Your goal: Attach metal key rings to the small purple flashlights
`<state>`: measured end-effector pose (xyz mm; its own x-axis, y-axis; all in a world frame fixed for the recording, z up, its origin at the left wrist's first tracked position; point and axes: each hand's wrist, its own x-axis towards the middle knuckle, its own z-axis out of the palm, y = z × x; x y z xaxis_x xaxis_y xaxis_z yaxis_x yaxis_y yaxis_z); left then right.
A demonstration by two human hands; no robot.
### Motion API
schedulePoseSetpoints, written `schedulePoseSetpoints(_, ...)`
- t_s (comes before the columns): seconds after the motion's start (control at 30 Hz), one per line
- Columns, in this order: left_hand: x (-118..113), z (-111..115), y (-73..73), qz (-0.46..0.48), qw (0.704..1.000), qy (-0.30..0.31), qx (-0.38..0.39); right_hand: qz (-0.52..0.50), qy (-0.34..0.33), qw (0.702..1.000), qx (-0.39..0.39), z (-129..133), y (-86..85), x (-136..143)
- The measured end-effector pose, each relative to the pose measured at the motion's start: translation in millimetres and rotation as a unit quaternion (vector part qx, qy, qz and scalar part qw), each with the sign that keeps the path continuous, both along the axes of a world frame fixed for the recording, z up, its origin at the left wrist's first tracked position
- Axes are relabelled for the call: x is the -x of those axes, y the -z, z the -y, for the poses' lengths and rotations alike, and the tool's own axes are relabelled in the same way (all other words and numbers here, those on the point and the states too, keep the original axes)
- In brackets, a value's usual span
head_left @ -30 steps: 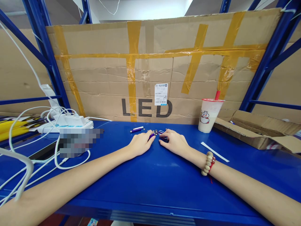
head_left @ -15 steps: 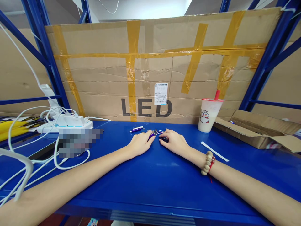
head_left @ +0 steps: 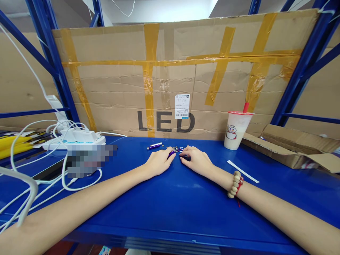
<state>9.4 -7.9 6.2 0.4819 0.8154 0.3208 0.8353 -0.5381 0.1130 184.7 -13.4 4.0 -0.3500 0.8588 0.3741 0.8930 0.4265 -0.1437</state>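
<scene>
On the blue tabletop (head_left: 170,198), my left hand (head_left: 158,162) pinches a small purple tube (head_left: 171,153). My right hand (head_left: 196,161) rests curled beside tiny metal bits (head_left: 175,149); I can't see its grip. I'd go slow and steady.

Both hands on table (head_left: 170,205) centre: left hand (head_left: 158,162) at 9 o'clock of right hand (head_left: 196,160), small metal parts (head_left: 176,149) at 12 between them. Pen (head_left: 154,145) at 11. Cup (head_left: 237,129) at 2, open box (head_left: 289,147) beyond it at 3. Power strip (head_left: 77,139) at 9. Cardboard sheet (head_left: 180,71) behind everything.
</scene>
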Motion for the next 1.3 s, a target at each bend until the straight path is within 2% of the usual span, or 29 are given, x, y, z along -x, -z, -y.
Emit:
schedulePoseSetpoints(0.13,0.2,-0.2,0.4,0.0,1.0,-0.003,-0.006,0.002,-0.022,1.0,-0.003,-0.6,0.3,-0.3)
schedulePoseSetpoints(1.3,0.5,-0.4,0.5,0.002,1.0,0.007,0.002,0.007,0.011,1.0,-0.012,0.2,0.6,-1.2)
